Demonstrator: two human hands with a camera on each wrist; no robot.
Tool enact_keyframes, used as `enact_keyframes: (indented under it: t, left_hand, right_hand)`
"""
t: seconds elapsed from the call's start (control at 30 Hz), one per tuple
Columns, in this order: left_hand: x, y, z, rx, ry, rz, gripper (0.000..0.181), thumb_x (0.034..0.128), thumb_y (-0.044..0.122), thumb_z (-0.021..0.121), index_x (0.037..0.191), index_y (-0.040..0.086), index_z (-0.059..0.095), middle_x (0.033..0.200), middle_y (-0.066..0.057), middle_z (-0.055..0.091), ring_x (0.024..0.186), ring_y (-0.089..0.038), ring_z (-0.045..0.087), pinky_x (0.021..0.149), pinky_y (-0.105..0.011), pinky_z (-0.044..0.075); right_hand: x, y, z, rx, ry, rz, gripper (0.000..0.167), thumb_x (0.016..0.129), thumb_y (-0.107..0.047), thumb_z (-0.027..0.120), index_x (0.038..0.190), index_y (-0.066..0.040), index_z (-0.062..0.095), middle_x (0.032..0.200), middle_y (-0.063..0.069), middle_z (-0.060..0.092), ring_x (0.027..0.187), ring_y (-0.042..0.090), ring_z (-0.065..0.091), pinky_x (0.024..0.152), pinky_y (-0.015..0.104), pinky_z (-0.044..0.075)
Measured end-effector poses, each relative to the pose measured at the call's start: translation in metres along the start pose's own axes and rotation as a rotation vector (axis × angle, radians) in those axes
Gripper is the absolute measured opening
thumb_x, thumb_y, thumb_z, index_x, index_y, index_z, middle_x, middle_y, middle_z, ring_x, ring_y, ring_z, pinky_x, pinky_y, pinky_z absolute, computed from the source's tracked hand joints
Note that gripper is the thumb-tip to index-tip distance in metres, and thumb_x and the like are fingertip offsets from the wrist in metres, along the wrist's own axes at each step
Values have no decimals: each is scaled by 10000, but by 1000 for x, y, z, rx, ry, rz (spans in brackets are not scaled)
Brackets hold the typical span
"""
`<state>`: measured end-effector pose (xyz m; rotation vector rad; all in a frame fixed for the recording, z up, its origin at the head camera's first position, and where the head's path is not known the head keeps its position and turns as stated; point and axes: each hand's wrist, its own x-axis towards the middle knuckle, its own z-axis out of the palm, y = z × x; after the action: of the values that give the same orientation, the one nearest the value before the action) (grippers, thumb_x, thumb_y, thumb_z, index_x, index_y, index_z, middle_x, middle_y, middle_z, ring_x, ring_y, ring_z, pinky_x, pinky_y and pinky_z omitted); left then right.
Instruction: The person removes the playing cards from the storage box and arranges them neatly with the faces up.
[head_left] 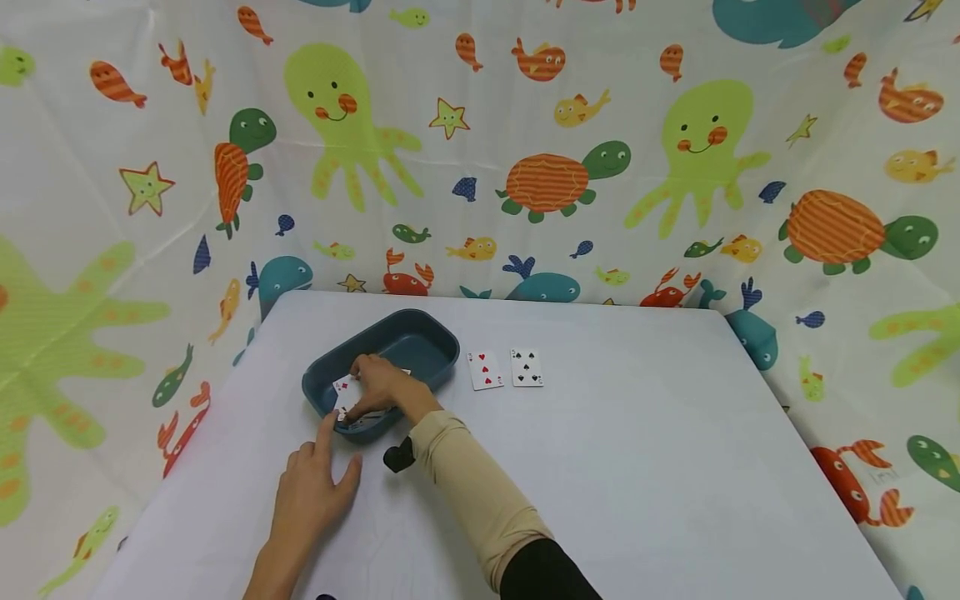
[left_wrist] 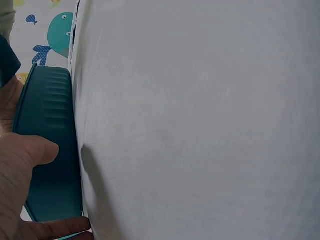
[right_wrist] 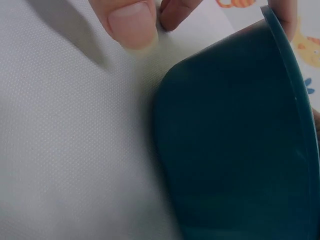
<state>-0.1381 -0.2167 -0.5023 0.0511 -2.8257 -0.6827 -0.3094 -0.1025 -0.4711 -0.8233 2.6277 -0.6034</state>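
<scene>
Teal basin (head_left: 426, 348) at ten o'clock on the white counter (head_left: 675, 458) holds playing cards (head_left: 344, 389); the right hand (head_left: 386, 383) reaches among them, its grip impossible to tell; the left hand (head_left: 309, 493), grip released, touches the rim at eight o'clock; red card (head_left: 485, 372) and black card (head_left: 527, 368) lie at three o'clock

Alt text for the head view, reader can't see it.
A person's right hand reaches into a dark teal tub with playing cards inside, left hand at its near rim. To the right, a three of hearts and a black-suited card lie face up on a white-covered table.
</scene>
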Motion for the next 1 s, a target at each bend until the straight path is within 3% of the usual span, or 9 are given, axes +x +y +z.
enact_keyframes:
  t: [0.4, 0.7, 1.0]
  left_hand:
    - [-1, -1, 1, -10, 17, 0, 750, 898, 253, 725, 1535, 74, 371, 1005, -318, 629, 904, -466, 606, 693, -604, 476]
    - [0, -2, 4, -8, 11, 4, 754, 898, 265, 724, 1540, 96, 368, 996, -307, 629, 887, -450, 602, 671, -586, 478]
    - [1, -1, 1, 9, -42, -35, 775, 920, 290, 699, 1569, 100, 320, 1057, -316, 621, 942, -449, 591, 738, -604, 488]
  right_hand:
    - [1, -1, 2, -82, -9, 5, 762, 753, -425, 903, 1366, -181, 522, 1275, -28, 566, 1072, 93, 521, 912, 240, 446]
    - [-1, 2, -1, -16, 59, -9, 791, 775, -449, 881, 1407, -140, 517, 1328, -2, 575, 1102, 89, 536, 949, 226, 453]
    - [-6, 3, -11, 99, 106, -62, 789, 790, -450, 870, 1419, -136, 511, 1367, 11, 545, 1112, 95, 513, 976, 218, 442]
